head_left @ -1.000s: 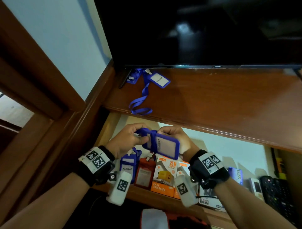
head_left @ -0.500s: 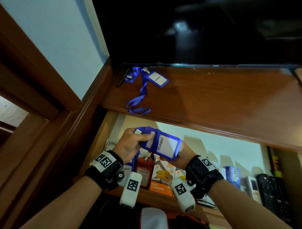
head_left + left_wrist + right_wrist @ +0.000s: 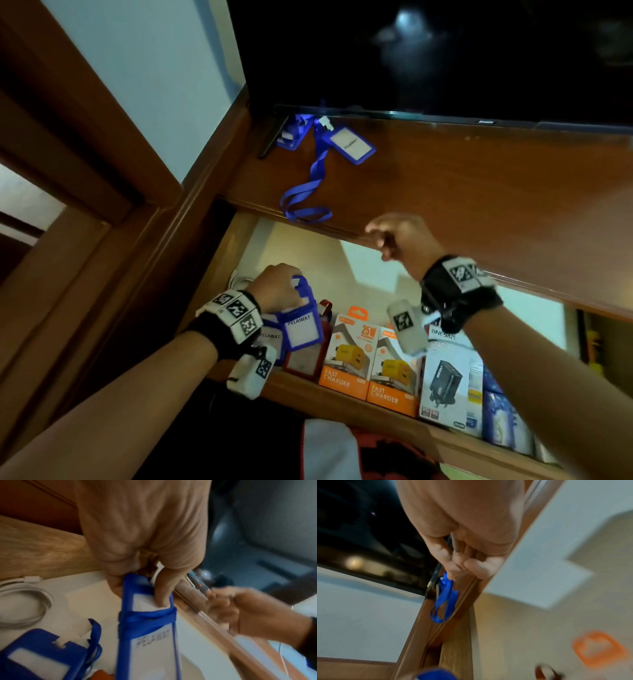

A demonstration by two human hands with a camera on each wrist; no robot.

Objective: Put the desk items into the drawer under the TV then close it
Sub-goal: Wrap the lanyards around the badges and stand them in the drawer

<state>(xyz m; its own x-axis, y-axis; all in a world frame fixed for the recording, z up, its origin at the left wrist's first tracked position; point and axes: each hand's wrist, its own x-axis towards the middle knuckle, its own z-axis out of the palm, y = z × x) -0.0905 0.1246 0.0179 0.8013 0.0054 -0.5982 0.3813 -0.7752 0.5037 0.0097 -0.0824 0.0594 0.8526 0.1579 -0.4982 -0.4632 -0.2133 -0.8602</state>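
Observation:
My left hand (image 3: 284, 291) pinches the top of a blue badge holder (image 3: 301, 329) marked PELAWAT, its lanyard wound round it (image 3: 147, 642). It hangs upright in the open drawer's (image 3: 342, 404) left front corner, beside another blue badge holder (image 3: 270, 339) and a red one (image 3: 308, 359). My right hand (image 3: 376, 236) is up at the desk's front edge, fingers loosely curled and empty (image 3: 458, 563). On the desk top (image 3: 479, 192) lies a blue badge (image 3: 349, 144) whose lanyard loop (image 3: 305, 205) reaches the edge, just left of that hand. A second blue badge (image 3: 291, 137) is tucked under the TV (image 3: 445, 51).
The drawer holds two orange fast-charger boxes (image 3: 349, 356), a white ONESAM charger box (image 3: 448, 377), blue packs (image 3: 503, 421) at the right and a coiled white cable (image 3: 22, 599) at the back left. A wooden door frame (image 3: 85, 171) stands at the left.
My right hand let go of the blue badge holder and rose to the desk edge. My left hand lowered the holder into the drawer's left corner.

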